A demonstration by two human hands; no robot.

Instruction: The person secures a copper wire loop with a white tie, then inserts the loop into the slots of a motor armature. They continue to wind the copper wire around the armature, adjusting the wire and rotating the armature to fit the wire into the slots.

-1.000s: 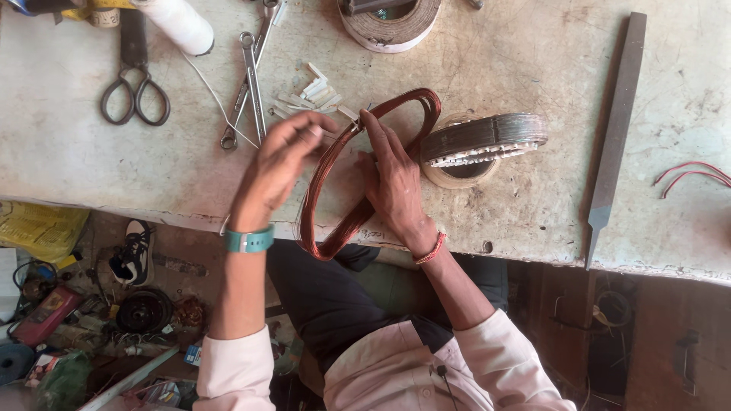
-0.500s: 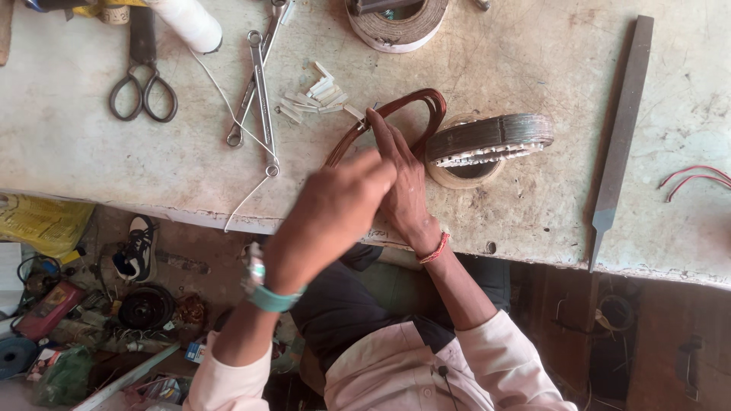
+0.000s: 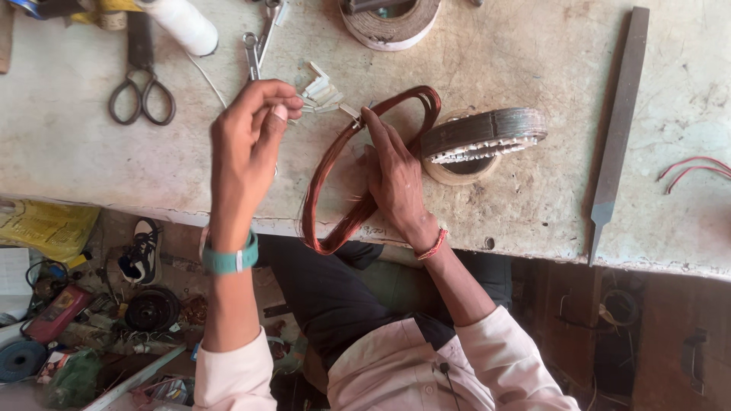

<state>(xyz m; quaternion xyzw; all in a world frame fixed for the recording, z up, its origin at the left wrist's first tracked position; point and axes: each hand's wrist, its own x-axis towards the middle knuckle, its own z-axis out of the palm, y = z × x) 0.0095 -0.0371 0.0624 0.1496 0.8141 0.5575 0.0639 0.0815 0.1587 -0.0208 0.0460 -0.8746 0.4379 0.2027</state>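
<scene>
Head view, looking down on a worn, pale desk [image 3: 533,198]. Copper wire coil [image 3: 358,171], reddish-brown, oval loop, lies on the desk with its near end hanging past the desk's front edge, over the lap. Right hand [image 3: 396,179] lies flat on the coil's right side, fingers stretched along the windings toward the far end; grip released, pressing rather than grasping. Left hand [image 3: 247,144] raised above the desk just left of the coil, fingertips pinched together near a small heap of white paper slips [image 3: 324,95]; whether a slip is caught in that pinch cannot be told. Teal wristband [image 3: 228,260] on left wrist, red thread band [image 3: 432,245] on right wrist. Just right of the coil and touching its far end: a grey ring-shaped stator core [image 3: 487,133] with white slot liners showing along its edge. Far left: scissors [image 3: 141,72], and beside them a white thread spool [image 3: 183,23] with a strand trailing toward the left hand. Spanner [image 3: 255,49] between spool and slips. Tape roll [image 3: 392,19] at the top edge. Long flat file [image 3: 620,114] well right of the coil; red wires [image 3: 697,169] at the right edge.
</scene>
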